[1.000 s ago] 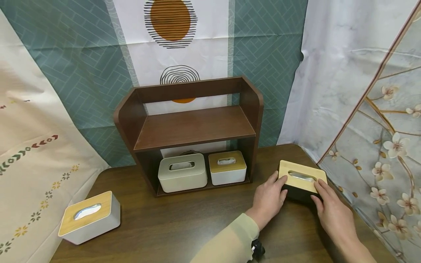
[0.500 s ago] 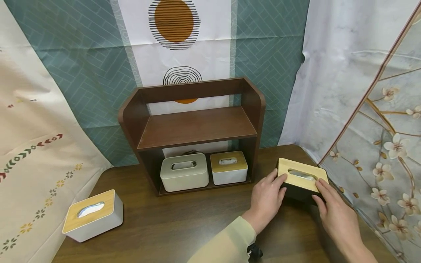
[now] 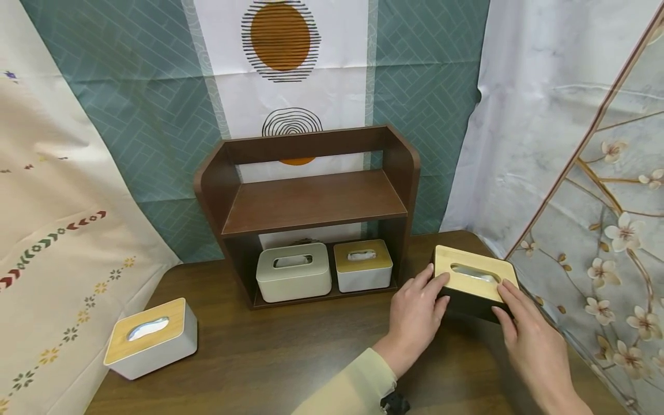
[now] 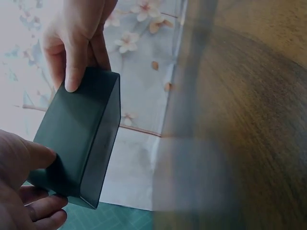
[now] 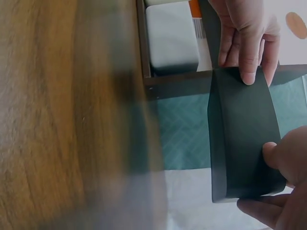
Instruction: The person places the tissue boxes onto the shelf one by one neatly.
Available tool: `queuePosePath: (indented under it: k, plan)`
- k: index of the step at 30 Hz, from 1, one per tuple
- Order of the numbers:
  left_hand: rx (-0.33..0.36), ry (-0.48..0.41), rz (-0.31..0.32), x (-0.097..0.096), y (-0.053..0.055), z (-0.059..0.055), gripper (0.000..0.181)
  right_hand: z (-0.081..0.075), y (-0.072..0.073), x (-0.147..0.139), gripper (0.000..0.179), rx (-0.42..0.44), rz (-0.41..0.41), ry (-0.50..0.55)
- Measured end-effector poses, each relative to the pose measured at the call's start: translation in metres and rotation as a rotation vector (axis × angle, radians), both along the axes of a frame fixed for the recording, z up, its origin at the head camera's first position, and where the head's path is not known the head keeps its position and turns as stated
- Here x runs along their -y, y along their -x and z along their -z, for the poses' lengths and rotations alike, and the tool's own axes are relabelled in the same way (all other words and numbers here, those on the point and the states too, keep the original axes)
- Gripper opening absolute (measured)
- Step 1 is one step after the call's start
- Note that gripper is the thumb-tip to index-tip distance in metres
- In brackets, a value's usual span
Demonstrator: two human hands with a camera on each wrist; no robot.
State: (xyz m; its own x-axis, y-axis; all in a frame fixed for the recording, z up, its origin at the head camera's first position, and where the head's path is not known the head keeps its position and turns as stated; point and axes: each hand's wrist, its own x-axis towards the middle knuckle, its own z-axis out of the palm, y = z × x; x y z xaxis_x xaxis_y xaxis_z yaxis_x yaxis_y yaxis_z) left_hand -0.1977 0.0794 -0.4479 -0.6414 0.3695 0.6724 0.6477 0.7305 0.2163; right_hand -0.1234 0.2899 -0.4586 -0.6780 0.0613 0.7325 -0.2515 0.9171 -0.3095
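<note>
On the right of the head view, a black tissue box (image 3: pixel 472 300) with a pale wooden lid is held between both hands. My left hand (image 3: pixel 413 317) grips its left end, fingertips on the lid and thumb on the black front. At the opposite end, my right hand (image 3: pixel 534 343) grips it the same way. Both wrist views show the box's dark side (image 4: pixel 72 127) and its underside edge raised off the wooden table. Several fingers of each hand are hidden behind the box.
A brown two-tier shelf (image 3: pixel 313 199) stands at the back, its upper board bare. Its lower tier holds a beige tissue box (image 3: pixel 293 282) and a white one with a wooden lid (image 3: pixel 363 276). Another white tissue box (image 3: pixel 155 340) with a wooden lid sits at the table's left.
Both hands have raised the black tissue box slightly and brought it a little left. The head view has shifted a little, so the shelf and the other boxes appear further right.
</note>
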Motion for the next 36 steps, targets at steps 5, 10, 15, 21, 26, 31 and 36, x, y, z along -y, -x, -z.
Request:
queuePosePath:
  k: [5, 10, 15, 21, 26, 31, 36]
  plan:
    - [-0.049, -0.013, 0.002, 0.007, -0.005, -0.004, 0.044, -0.006, -0.004, 0.006, 0.061, -0.016, -0.001, 0.007]
    - [-0.083, -0.038, -0.003, 0.013, -0.01, -0.01, 0.045, -0.011, -0.007, 0.011, 0.064, -0.037, 0.0, 0.0]
    - [-0.117, -0.054, -0.012, 0.02, -0.016, -0.018, 0.046, -0.017, -0.01, 0.017, 0.067, -0.059, 0.002, -0.009]
    - [-0.178, -0.06, -0.039, 0.031, -0.024, -0.029, 0.046, -0.025, -0.014, 0.025, 0.047, -0.098, -0.026, -0.004]
    - [-0.207, -0.067, -0.041, 0.041, -0.03, -0.038, 0.046, -0.034, -0.015, 0.033, 0.069, -0.146, -0.062, -0.012]
    - [-0.202, -0.099, -0.025, 0.05, -0.036, -0.045, 0.047, -0.042, -0.018, 0.041, 0.069, -0.16, -0.069, -0.011]
    - [-0.196, -0.138, -0.008, 0.057, -0.041, -0.051, 0.048, -0.048, -0.02, 0.048, 0.069, -0.156, -0.067, -0.012]
